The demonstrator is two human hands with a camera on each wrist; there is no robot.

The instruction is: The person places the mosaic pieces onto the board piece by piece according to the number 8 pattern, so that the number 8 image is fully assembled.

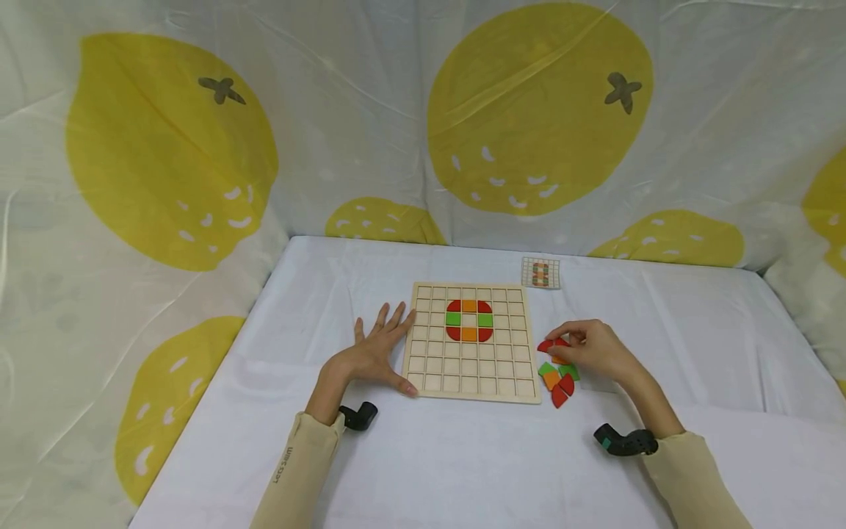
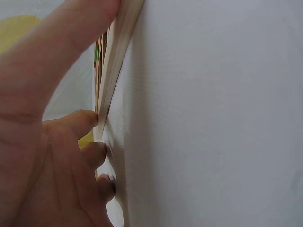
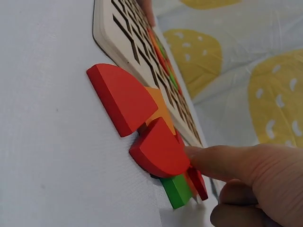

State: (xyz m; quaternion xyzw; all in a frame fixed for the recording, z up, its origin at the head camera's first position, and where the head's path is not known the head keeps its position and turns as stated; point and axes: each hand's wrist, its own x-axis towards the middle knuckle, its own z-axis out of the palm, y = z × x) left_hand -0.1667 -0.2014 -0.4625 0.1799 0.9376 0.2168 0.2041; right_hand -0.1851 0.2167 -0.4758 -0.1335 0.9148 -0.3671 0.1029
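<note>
A square wooden grid board [image 1: 463,369] lies on the white cloth. In its upper middle, red, orange and green pieces form a ring around a bare cell [image 1: 468,320]. My left hand [image 1: 371,353] is spread at the board's left side, thumb at the near corner and a fingertip at the left edge. To the right of the board, my right hand [image 1: 598,349] pinches a red quarter-circle piece [image 1: 561,342] between thumb and index finger. Its other fingers are curled. Below lie loose red, orange and green pieces; a large red quarter-circle [image 3: 122,97] shows in the right wrist view.
A small printed card [image 1: 540,272] with a grid and a coloured pattern lies behind the board's far right corner. A curtain with yellow lemons [image 1: 538,110] hangs behind the table. Dark wrist cameras [image 1: 624,441] sit at both cuffs.
</note>
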